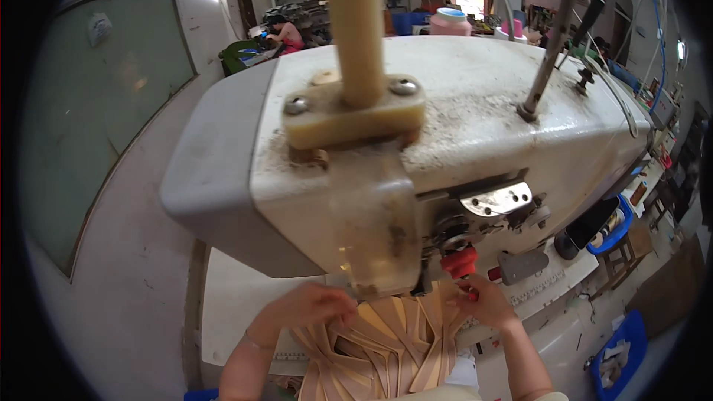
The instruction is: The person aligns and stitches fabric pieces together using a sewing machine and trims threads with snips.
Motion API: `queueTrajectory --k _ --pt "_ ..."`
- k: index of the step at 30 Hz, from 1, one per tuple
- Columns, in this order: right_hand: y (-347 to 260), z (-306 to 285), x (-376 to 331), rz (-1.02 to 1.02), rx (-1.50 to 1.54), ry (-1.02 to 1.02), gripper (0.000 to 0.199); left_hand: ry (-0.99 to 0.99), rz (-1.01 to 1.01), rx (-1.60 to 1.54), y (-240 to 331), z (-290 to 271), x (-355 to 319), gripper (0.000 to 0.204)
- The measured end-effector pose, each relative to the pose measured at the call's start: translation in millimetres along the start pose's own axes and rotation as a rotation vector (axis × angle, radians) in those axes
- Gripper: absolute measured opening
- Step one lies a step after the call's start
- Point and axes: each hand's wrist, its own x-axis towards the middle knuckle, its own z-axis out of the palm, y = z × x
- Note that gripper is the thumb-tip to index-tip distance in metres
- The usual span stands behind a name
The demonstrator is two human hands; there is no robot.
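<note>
A large white sewing machine (460, 82) stands before me, its head covering much of the work. Below it lies a bundle of overlapping tan and pale-yellow strips (386, 338), reaching from the machine bed toward my lap. My left hand (316, 306) hovers at the strips' left edge, fingers bent and blurred, so its grip is unclear. At their right edge, my right hand (486, 303) is closed around a small red-handled tool, whose kind I cannot make out. Just above that hand is a red part (459, 261) on the machine. The needle area is hidden.
A cloudy plastic tube (375, 230) hangs in front of the machine head. A ruler strip (538, 287) runs along the white table (241, 304). Blue baskets (620, 353) stand at the right, near a wooden stool (620, 256). Another person (286, 33) sits at the back left.
</note>
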Motion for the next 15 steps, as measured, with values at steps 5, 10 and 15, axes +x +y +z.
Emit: queueTrajectory --k 5,10,15 --pt "-38 -34 -4 -0.138 0.198 -0.135 0.024 0.127 0.211 0.207 27 61 9 0.039" --pt "-98 -45 -13 -0.243 0.342 -0.294 0.018 -0.021 0.258 -0.271 29 88 22 0.054" --pt "-96 -27 1 -0.228 0.431 -0.145 0.015 -0.148 -0.129 -0.294 42 118 10 0.042"
